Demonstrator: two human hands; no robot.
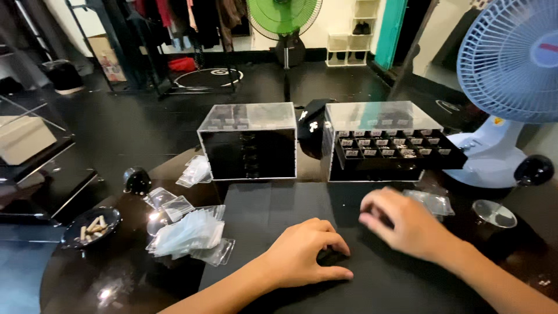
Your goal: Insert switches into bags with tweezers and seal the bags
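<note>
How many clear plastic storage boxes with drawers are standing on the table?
2. One clear box stands left of centre with its drawers closed. The other clear box stands to its right, with one drawer pulled out. None seems hidden.

Clear zip bags (189,235) heaped (table's left); drawer labels (381,142).

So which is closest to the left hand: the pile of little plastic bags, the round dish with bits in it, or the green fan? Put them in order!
From the left hand:
1. Pile of plastic bags, just to its left on the table.
2. Round dish, farther left at the table's edge.
3. Green fan, far across the room.
</note>
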